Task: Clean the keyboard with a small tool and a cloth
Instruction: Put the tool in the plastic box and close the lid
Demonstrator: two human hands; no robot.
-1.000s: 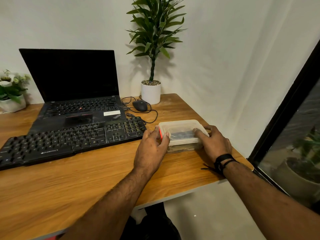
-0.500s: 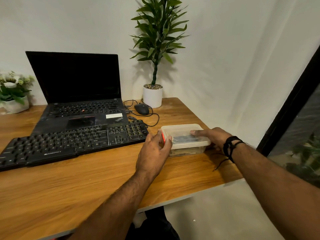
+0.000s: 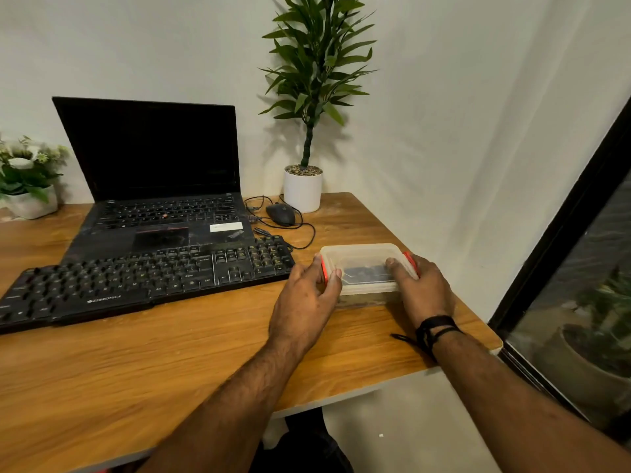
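Note:
A clear plastic box (image 3: pixel 362 259) with a lid and red side clips stands on the wooden desk (image 3: pixel 170 353), right of the black keyboard (image 3: pixel 143 278). Something dark lies inside it, blurred through the lid. My left hand (image 3: pixel 305 302) grips the box's left end, thumb on the lid by the red clip. My right hand (image 3: pixel 421 290) grips the right end, thumb on top of the lid, fingers around the right clip. No tool or cloth shows in the open.
A black laptop (image 3: pixel 153 186), screen dark, stands open behind the keyboard. A black mouse (image 3: pixel 280 214) with its cable lies near a tall potted plant (image 3: pixel 304 189). A small flower pot (image 3: pixel 29 199) sits far left. The desk's right edge is close to a dark window frame (image 3: pixel 563 216).
My right hand has drawn back from lying across the lid to gripping the box's right end. My left hand stays at the left clip. The view shifted slightly.

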